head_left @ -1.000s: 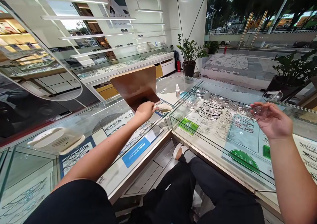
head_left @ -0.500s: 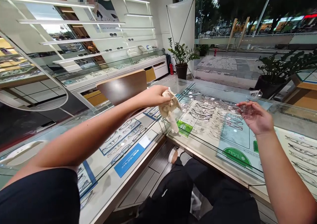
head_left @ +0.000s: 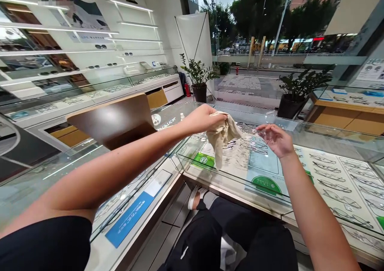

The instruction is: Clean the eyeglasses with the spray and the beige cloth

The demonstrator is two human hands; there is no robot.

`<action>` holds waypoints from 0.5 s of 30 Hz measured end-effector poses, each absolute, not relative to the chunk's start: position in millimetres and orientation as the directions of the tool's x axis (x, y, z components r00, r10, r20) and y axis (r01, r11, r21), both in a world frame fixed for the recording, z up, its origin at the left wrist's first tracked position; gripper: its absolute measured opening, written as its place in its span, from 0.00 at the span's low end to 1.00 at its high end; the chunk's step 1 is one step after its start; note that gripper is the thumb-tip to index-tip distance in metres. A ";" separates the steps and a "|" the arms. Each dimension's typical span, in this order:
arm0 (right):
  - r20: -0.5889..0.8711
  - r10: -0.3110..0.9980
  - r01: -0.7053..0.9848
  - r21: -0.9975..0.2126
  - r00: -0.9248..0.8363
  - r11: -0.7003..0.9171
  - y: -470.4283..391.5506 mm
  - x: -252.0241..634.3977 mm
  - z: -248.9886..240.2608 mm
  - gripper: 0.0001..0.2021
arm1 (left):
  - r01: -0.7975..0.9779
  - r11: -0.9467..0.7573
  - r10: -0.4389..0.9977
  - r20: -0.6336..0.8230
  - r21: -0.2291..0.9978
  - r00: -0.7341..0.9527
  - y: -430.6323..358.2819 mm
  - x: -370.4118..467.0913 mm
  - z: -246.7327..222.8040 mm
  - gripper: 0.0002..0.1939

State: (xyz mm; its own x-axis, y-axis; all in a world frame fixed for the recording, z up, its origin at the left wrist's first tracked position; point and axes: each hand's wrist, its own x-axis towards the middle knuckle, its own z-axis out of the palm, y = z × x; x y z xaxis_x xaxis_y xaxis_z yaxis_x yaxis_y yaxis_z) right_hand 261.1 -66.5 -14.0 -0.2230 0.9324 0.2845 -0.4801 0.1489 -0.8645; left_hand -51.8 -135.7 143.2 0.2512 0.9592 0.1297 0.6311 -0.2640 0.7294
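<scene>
A crumpled beige cloth (head_left: 221, 139) hangs from my left hand (head_left: 210, 118), whose fingers are closed on its top edge above the glass display case (head_left: 234, 174). To the right, my right hand (head_left: 276, 139) is raised over the case with bent fingers, holding clear-lensed glasses (head_left: 271, 121) that are faint against the background. The cloth and the glasses are apart. Rows of eyeglasses (head_left: 333, 179) lie under the glass, beside a green card (head_left: 204, 160) and a round green label (head_left: 266, 185).
A wooden chair back (head_left: 114, 117) stands beyond the left case. A small bottle (head_left: 182, 116) is on the glass behind my left forearm. Potted plants (head_left: 199, 91) and a second case (head_left: 348, 111) stand farther off. A blue card (head_left: 130, 219) lies in the left case.
The view has turned to the right. My left hand and the cloth are nearer to my right hand, and the cloth hangs more spread out. Both hands keep their hold.
</scene>
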 end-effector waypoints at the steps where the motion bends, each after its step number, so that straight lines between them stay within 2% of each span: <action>1: 0.286 0.931 -0.477 -0.866 -0.226 0.150 -67.7 260.5 -12.9 0.07 | 0.597 -0.252 0.961 0.127 0.762 0.244 -128.7 -44.2 139.5 0.21; 4: 0.305 0.922 -0.484 -0.861 -0.239 0.159 -70.7 259.3 -9.2 0.08 | 0.511 -0.206 0.969 0.100 0.835 0.227 -102.0 -21.4 125.6 0.20; 9: 0.322 0.921 -0.496 -0.850 -0.221 0.178 -72.6 260.6 -4.1 0.10 | 0.458 -0.109 0.987 0.041 0.882 0.156 -56.2 14.9 100.3 0.22; 15: 0.412 0.904 -0.360 -0.865 -0.115 0.349 -72.1 265.1 0.7 0.11 | 0.378 -0.062 0.992 0.017 0.924 0.123 -20.8 47.8 84.3 0.17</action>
State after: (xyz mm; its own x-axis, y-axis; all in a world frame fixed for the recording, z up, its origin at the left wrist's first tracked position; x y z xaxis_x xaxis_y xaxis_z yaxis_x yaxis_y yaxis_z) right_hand 265.1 -72.1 0.7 -0.1152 0.9037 0.4123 -0.3599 0.3489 -0.8653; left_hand 47.8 -20.8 84.3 0.1227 0.9923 0.0168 0.3776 -0.0623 0.9239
